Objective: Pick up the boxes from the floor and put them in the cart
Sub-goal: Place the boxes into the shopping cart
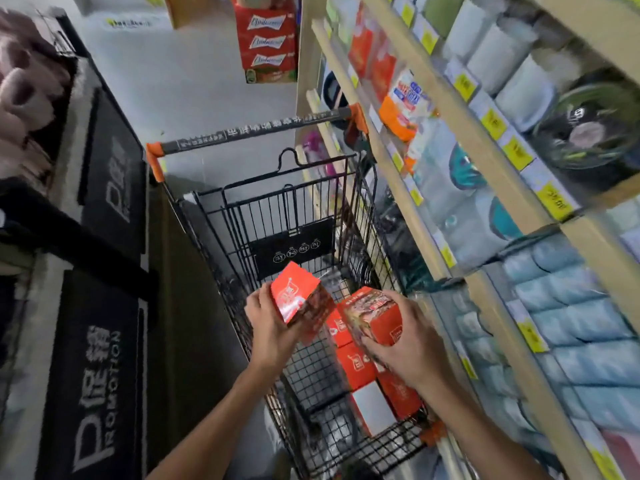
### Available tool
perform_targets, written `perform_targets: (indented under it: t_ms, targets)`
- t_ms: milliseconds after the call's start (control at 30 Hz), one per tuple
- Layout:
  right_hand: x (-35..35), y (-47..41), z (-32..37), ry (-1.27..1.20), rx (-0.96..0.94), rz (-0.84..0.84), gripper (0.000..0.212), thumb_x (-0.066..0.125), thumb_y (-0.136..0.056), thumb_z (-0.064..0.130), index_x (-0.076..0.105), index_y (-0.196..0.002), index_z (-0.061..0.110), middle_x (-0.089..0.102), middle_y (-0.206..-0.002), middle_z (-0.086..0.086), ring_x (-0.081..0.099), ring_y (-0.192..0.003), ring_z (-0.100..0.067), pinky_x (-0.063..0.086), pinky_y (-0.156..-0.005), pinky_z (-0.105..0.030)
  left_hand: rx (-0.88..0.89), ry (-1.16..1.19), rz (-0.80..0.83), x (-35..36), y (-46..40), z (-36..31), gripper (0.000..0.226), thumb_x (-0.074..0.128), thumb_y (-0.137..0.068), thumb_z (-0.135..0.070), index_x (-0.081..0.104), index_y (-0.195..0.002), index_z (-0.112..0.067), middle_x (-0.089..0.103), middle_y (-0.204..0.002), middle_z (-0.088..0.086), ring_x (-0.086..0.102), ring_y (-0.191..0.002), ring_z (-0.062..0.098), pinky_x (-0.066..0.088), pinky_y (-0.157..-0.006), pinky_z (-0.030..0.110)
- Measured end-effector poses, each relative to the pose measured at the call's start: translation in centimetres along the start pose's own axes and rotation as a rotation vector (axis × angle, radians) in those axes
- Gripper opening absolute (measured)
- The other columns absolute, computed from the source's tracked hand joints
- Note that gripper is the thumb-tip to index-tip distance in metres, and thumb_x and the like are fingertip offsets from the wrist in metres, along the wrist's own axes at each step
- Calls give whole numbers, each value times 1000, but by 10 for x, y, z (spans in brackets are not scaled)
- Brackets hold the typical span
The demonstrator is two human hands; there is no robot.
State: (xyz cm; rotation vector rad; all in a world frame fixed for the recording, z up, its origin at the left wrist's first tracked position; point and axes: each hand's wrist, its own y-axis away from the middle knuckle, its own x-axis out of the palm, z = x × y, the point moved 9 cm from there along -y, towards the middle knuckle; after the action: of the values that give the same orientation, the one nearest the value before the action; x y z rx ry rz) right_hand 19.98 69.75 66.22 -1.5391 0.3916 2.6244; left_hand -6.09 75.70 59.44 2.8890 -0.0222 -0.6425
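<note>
Fingers of the left hand (268, 323) curl round the lower end of a red cardboard box with a printed food picture (299, 301), thumb on its near face, so the box stands tilted above the basket. The right hand (403, 337) clamps from above and at 3 o'clock on a second red printed carton (375, 315), fingers wrapped down its far side. Both boxes hang over the black wire shopping cart (311, 372), near its middle, the right one just above the red cartons already stacked (360, 367) along the cart's 3 o'clock wall. One of those shows a plain white face.

The cartons look light and stiff: each is carried in one hand without visible strain, and the walls hold their corners under the grip. The glossy print may be a little slippery, so holding across two opposite faces near an end, as now, seems sound; squeezing the middle could dent thin board. I judge the open wire floor at 9 o'clock of the stack suits the left box.

At 3 o'clock a wooden store shelf with yellow price tags (498, 258) runs beside the cart.
</note>
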Motion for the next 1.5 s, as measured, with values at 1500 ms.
perform_targets:
  t_ms: [1500]
  targets:
    - [305, -276, -155, 326, 181, 649, 86, 29, -98, 71, -18, -158, 32, -7, -167, -17, 35, -143, -46, 42, -106, -58, -430, -215, 122, 248, -134, 213, 55, 67, -88, -36, 34, -125, -12, 42, -121, 6, 54, -105, 25, 53, -89, 43]
